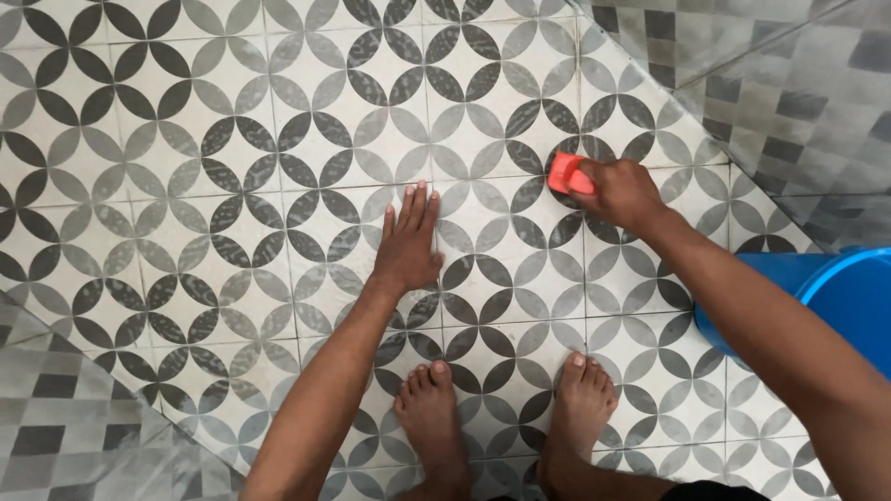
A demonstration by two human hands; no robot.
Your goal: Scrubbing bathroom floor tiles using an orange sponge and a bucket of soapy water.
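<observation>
While the right hand (624, 192) has its fingers (594, 173) curled tight around an orange-red scrub pad (566, 173), the pad itself sits pressed against the patterned tile floor (232, 139), up near the top right where the floor meets a glossy grey wall (817, 102). Only the left end of the pad pokes out past the knuckles, the rest is buried in the grip, so you can't really see its full shape. Over on the other side, the left hand (408, 246) is flat on the floor, palm down, fingers (415, 206) straight and held close together with the thumb tucked out to the side, holding nothing, just planted on a tile. The two hands are well apart, with a couple of tile circles between them. Both forearms run down toward the bottom of the view, the right one crossing in front of a bright blue bucket (849, 297) that sits at the right edge, just beside the wall. Below the hands are two bare feet, the left foot (432, 413) and the right foot (583, 399), toes pointing up toward the hands and set near each other on the same tiles. The floor pattern is all overlapping grey and black petal circles on white, and a shiny grey patterned surface (65, 417) shows in the bottom left corner too.
</observation>
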